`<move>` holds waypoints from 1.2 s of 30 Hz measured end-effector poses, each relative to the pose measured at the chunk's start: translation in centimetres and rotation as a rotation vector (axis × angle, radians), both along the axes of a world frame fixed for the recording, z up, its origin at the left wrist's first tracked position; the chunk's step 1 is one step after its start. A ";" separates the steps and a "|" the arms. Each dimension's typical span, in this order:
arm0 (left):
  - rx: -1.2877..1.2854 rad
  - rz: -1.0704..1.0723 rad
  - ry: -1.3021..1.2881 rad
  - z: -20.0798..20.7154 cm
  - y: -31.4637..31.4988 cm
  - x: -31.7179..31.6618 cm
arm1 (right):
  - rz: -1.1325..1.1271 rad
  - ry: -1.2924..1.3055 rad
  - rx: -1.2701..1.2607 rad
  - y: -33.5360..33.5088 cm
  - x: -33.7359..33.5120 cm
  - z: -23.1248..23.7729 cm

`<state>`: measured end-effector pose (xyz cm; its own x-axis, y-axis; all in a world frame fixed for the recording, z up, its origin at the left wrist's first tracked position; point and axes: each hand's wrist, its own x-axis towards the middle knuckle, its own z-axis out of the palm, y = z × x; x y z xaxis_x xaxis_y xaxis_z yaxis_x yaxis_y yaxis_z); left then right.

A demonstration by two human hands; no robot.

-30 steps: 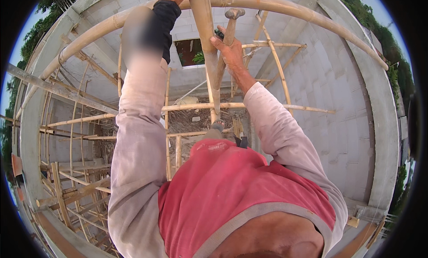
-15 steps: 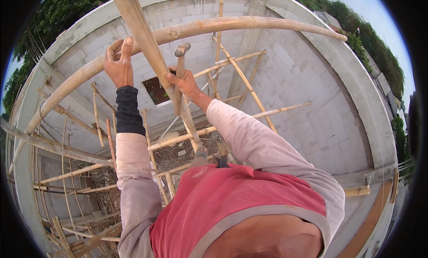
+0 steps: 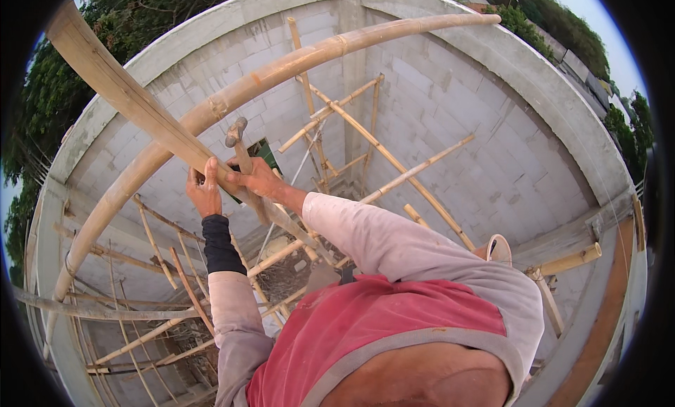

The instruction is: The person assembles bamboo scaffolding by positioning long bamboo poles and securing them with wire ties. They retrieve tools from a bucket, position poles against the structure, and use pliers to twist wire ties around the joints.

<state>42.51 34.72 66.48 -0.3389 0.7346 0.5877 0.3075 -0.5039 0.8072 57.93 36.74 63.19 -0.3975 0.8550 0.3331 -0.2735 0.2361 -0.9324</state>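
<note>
A long wooden beam slants from the upper left down to my hands, crossing over a thick bamboo pole. My left hand, with a black band at the wrist, grips the lower part of the beam, its thumb raised along the near edge. My right hand is closed round the handle of a hammer, whose head points up. Its fingers also rest against the beam's lower end. Part of the hammer handle is hidden behind the hand.
Thin bamboo scaffold poles cross below, in front of pale block walls. A concrete ledge tops the wall. At the right, a cut bamboo pole juts out near my sandalled foot. Another pole spans the left.
My left hand has moved from beside the thick bamboo pole to the wooden beam. The beam now leans further left, and my right hand with the hammer has shifted lower and left.
</note>
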 end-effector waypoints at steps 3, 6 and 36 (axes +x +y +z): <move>-0.022 -0.005 0.031 -0.4 -0.1 -0.6 | 0.051 0.032 -0.067 -0.6 0.0 0.4; -0.019 -0.064 0.026 -1.3 0.8 -1.5 | -0.059 -0.031 -0.023 0.3 1.0 -1.1; 0.039 -0.263 -0.210 -1.9 1.3 1.4 | -0.399 0.506 -0.470 11.1 12.8 0.0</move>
